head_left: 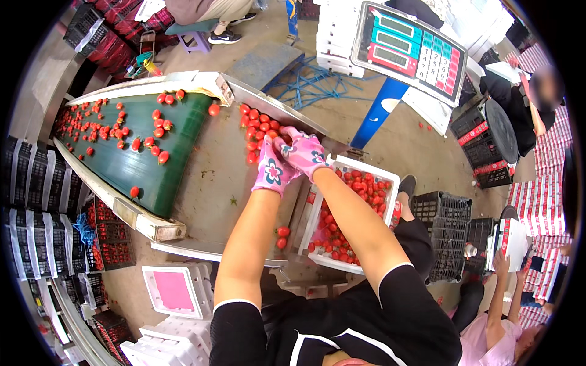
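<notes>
Both my hands wear pink gloves with flower prints and are together over a metal chute. My left hand (274, 169) is closed beside a cluster of red cherry tomatoes (259, 125) along the chute's far wall. Crossing close against it, my right hand (301, 151) has its fingers curled at the cluster's right edge. What lies inside either hand is hidden. Under my right forearm stands a white foam box (390, 210) partly filled with cherry tomatoes. Two loose tomatoes (282, 237) lie on the bare metal of the chute (213, 183) near my left forearm.
A green conveyor belt (177, 140) at left carries scattered tomatoes. Beyond the chute stands a digital scale display (409, 52) on a blue post. Black crates (450, 235) stand at right, white foam boxes (174, 341) at lower left. Other people sit at the right and top.
</notes>
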Demonstrator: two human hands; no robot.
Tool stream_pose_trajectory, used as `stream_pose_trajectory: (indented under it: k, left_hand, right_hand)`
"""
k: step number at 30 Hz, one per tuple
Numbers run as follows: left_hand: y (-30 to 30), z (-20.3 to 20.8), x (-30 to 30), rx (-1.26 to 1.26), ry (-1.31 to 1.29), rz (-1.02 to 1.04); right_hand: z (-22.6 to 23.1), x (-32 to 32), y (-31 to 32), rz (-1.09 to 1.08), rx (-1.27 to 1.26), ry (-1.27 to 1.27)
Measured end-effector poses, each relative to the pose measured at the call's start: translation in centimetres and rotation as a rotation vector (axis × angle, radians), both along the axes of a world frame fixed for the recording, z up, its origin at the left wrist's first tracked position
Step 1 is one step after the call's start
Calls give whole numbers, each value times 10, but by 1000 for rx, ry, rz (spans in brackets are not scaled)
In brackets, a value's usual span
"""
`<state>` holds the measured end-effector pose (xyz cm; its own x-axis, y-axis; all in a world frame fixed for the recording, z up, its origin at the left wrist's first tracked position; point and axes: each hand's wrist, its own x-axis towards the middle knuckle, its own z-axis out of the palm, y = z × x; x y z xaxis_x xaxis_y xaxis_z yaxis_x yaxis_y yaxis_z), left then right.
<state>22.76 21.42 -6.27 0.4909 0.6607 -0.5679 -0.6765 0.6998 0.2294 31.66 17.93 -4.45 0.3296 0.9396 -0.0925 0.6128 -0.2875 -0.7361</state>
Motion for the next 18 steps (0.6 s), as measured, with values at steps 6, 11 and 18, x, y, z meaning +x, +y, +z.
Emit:
stream_pose_trajectory:
  k: [6,11,18]
  left_hand:
    - [-22,23,-16,99,342,10]
    - [-52,37,-14,436,439,87]
    - [-124,46,39,460,577,-443]
  right_hand:
    - [-6,-20,-17,-54,93,288]
    - [-11,-41,-43,-141,412,405]
    - [-2,28,-145,-350,395,774]
